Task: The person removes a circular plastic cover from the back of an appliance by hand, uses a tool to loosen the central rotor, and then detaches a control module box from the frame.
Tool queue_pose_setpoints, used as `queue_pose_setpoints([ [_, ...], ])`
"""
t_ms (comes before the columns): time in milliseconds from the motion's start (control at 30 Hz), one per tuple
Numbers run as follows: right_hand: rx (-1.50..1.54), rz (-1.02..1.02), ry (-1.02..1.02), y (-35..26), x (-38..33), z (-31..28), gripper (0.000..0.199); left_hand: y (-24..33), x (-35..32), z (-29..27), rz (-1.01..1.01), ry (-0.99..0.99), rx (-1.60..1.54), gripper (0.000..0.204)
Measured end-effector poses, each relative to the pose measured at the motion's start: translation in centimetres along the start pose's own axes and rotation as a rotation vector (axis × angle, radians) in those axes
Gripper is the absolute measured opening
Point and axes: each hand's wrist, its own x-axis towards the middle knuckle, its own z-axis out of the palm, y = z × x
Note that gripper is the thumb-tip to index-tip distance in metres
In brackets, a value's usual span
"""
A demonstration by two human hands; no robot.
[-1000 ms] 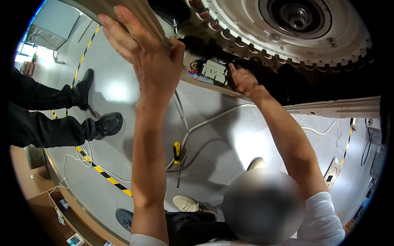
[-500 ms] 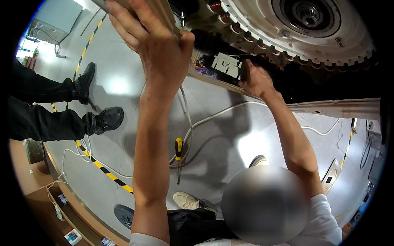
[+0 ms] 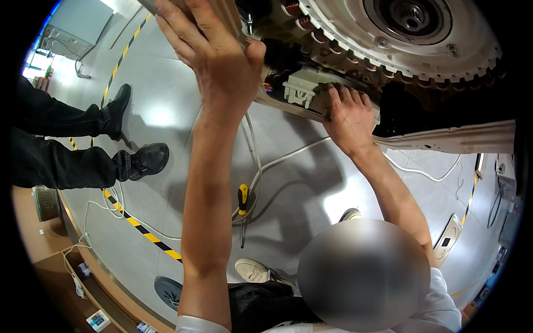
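Note:
At the upper middle, my left hand (image 3: 222, 64) grips the beige edge panel (image 3: 226, 16) of an opened appliance, fingers laid along one side and the thumb on the other. My right hand (image 3: 351, 117) is closed over a pale plastic housing (image 3: 302, 87) inside the lower frame, knuckles up; its palm side is hidden. Coloured wires (image 3: 267, 87) show just left of the housing. Above it sits a large white round motor part (image 3: 366, 44) with copper coils along its rim and a hub in the middle.
A yellow-and-black screwdriver (image 3: 243, 198) lies on the grey floor beside a pale cable (image 3: 254, 145). Another person's legs in black shoes (image 3: 149, 161) stand at left, by striped floor tape (image 3: 141, 228). A brown shelf unit (image 3: 105, 280) fills the lower left.
The pale housing has turned and now shows a longer side. My right hand has shifted from its right end to over its top, fingers now curled on it. The left hand keeps its hold.

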Motion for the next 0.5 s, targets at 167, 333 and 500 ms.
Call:
queue_pose_setpoints([
  [167, -0.008, -0.009, -0.062, -0.9, 0.7, 0.2, 0.055, -0.1, -0.2, 0.0, -0.037, -0.012, -0.005, 0.102],
  [333, 0.014, 0.024, -0.107, -1.0, 2.1, -0.9, 0.052, 0.1, -0.1, 0.1, -0.045, -0.023, -0.014, 0.103],
  [500, 0.044, 0.053, -0.072, -4.1, 0.7, -3.1, 0.051, -0.1, -0.3, 0.0, -0.038, -0.011, 0.010, 0.102],
])
